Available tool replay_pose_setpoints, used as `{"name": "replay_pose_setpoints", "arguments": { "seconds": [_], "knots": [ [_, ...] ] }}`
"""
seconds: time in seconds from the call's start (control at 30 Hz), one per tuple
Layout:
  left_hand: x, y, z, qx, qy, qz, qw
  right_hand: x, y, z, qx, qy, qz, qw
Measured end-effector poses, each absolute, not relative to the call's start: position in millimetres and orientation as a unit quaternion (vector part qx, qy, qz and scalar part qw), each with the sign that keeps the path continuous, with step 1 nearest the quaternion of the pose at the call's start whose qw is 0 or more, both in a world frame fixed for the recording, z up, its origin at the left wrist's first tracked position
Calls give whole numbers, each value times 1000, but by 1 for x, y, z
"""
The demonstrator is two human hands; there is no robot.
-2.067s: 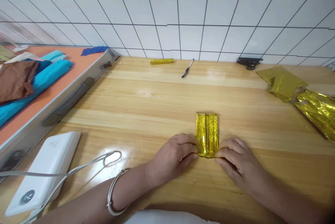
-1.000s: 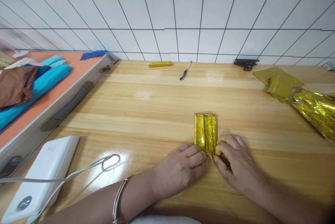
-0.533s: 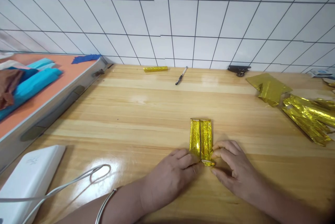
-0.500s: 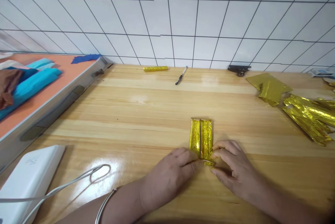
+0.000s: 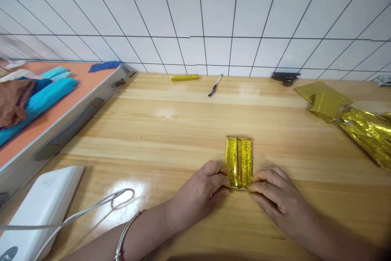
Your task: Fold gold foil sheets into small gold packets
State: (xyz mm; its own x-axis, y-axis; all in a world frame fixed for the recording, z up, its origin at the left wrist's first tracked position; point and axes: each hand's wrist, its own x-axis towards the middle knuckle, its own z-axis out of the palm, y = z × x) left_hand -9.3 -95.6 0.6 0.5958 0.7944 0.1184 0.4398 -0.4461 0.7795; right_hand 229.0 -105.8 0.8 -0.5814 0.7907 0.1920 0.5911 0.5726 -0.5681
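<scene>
A piece of shiny gold foil paper (image 5: 244, 157), folded with both sides meeting at a middle slit, lies flat on the wooden table. At its lower left corner my left hand (image 5: 201, 189) pinches the near edge, fingers curled together. My right hand (image 5: 279, 196) grips the lower right corner between thumb and fingers. The near edge looks slightly turned up between the two hands. My fingertips partly cover both lower corners.
A rolled gold tube (image 5: 185, 77), a pen (image 5: 215, 86) and a black clip-like item (image 5: 286, 77) lie by the tiled wall. Gold foil pieces (image 5: 368, 132) are at right. A white power bank (image 5: 42, 200) with a cable and an orange-topped case (image 5: 91, 86) holding coloured paper sit at left.
My left hand has slid left, from the middle of the near edge to its left corner. The near edge now lies straighter. The view has shifted slightly.
</scene>
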Motion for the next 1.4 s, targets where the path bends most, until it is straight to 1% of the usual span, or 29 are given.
{"name": "replay_pose_setpoints", "arguments": {
  "seconds": [0.27, 0.5, 0.67, 0.77, 0.97, 1.13, 1.27, 1.4],
  "knots": [
    [-4, -94, 1, 812, 403, 234, 351, 227, -100, -4, -417, -841, 235, 253],
    [0, -96, 2, 826, 424, 223, 298, 223, -96, -1, -421, -841, 220, 258],
    [5, -97, 1, 821, 447, 222, 275, 223, -97, -3, -430, -842, 221, 241],
    [3, -95, 2, 818, 447, 230, 279, 223, -99, -2, -437, -841, 221, 229],
    [-7, -92, 1, 831, 387, 226, 330, 224, -102, 7, -435, -847, 237, 194],
    [-8, -91, -3, 842, 356, 260, 311, 219, -107, 12, -417, -863, 213, 188],
    [-9, -92, -4, 847, 360, 259, 292, 210, -110, 13, -397, -884, 192, 157],
    [-11, -91, -4, 844, 361, 255, 305, 201, -108, 12, -383, -888, 192, 165]
  ]
}}
